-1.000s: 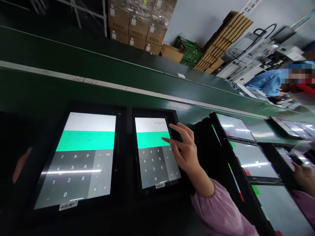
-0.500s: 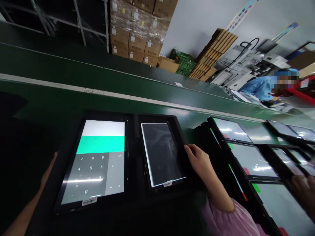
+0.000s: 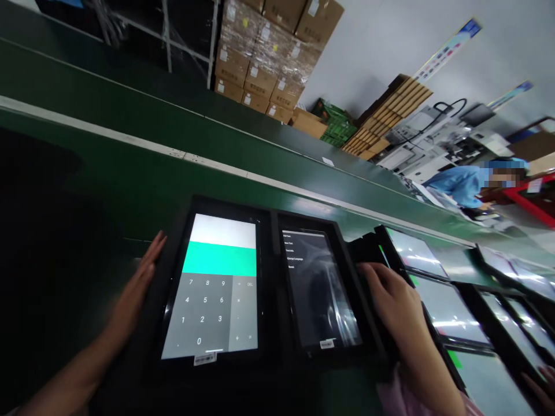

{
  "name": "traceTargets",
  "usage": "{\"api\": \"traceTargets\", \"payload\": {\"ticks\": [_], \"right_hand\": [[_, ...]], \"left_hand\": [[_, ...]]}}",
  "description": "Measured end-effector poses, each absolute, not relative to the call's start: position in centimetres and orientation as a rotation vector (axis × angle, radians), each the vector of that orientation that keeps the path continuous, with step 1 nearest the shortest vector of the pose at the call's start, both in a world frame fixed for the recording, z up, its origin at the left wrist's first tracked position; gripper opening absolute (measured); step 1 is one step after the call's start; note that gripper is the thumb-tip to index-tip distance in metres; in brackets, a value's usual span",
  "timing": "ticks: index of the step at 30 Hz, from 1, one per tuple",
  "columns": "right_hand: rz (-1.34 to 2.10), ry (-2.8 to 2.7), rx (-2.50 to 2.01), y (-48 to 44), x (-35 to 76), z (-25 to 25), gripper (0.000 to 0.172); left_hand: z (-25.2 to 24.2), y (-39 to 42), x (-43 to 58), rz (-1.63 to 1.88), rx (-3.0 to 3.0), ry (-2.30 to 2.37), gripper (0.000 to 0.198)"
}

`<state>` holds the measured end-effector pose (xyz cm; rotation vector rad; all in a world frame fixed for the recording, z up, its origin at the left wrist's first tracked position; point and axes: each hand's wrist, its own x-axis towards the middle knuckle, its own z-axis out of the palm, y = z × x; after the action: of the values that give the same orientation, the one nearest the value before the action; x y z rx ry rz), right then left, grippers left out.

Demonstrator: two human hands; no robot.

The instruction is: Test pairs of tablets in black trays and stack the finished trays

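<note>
My left hand (image 3: 139, 279) lies flat with its fingers together against the left edge of a black tablet holder (image 3: 269, 216). Just right of that hand, a tablet (image 3: 219, 283) shows a calculator app with a mint-green band and a number keypad. Next to it, a second tablet (image 3: 318, 289) has a dark screen with a short list of white menu text at its upper left. My right hand (image 3: 390, 306) rests on the black holder's right side, beside the second tablet, and holds nothing I can see.
A green conveyor belt (image 3: 173, 167) runs behind the holder. Further tablets in black trays (image 3: 446, 312) sit to the right. Beyond the belt are stacked cardboard boxes (image 3: 264, 58), and a person in a blue smock (image 3: 455, 185) works beside white machinery (image 3: 433, 144).
My right hand has left the second tablet's screen for the holder's right side. That screen went from calculator to dark, now with menu text. My left hand has come up to the holder.
</note>
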<state>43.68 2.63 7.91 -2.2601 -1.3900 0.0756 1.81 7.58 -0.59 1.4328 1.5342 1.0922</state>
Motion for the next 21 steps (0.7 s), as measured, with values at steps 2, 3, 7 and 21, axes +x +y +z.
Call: {"api": "traceTargets", "payload": {"ticks": [2,3,7,21], "right_hand": [[-0.068,-1.699,-1.883,3.3,39.3,8.1,0.039],[-0.042,-1.873,-1.711,3.7,36.9,8.0,0.033],[0.096,-2.257,-1.349,5.9,29.1,6.9,0.028],[0.045,-2.109,-1.439,6.7,28.1,4.7,0.031]], "left_hand": [[-1.3,7.4,1.1,1.077,1.276,1.473,0.058],[-1.5,7.3,0.8,1.072,1.24,1.465,0.058],[-1.3,6.5,0.0,1.107,1.28,1.464,0.051],[-2.2,4.7,-0.7,1.182,1.422,1.436,0.041]]}}
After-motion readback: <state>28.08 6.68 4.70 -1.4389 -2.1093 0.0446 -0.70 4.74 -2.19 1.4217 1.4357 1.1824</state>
